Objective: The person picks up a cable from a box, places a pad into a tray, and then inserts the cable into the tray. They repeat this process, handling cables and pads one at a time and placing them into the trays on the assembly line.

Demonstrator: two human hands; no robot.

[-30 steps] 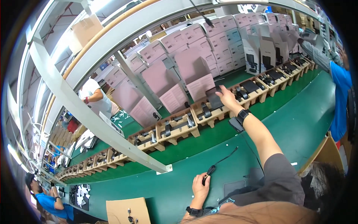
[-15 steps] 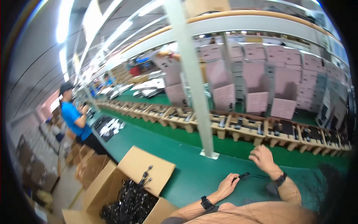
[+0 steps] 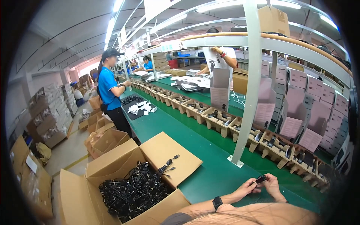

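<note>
Cable [image 3: 261, 179], black and bundled, sits between the left hand [image 3: 243, 188] and the right hand [image 3: 273, 185], the fingers of both pinched narrowly on it, over the green surface [image 3: 202, 153]. Left of them, an open cardboard box [image 3: 159, 147] holds a tangled heap of black cables [image 3: 133, 193]; brown trays [image 3: 272, 153] form a row beyond the hands.

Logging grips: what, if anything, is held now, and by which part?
A black coiled cable, held by its bundled loops in the fingers of the left hand and right hand.
</note>
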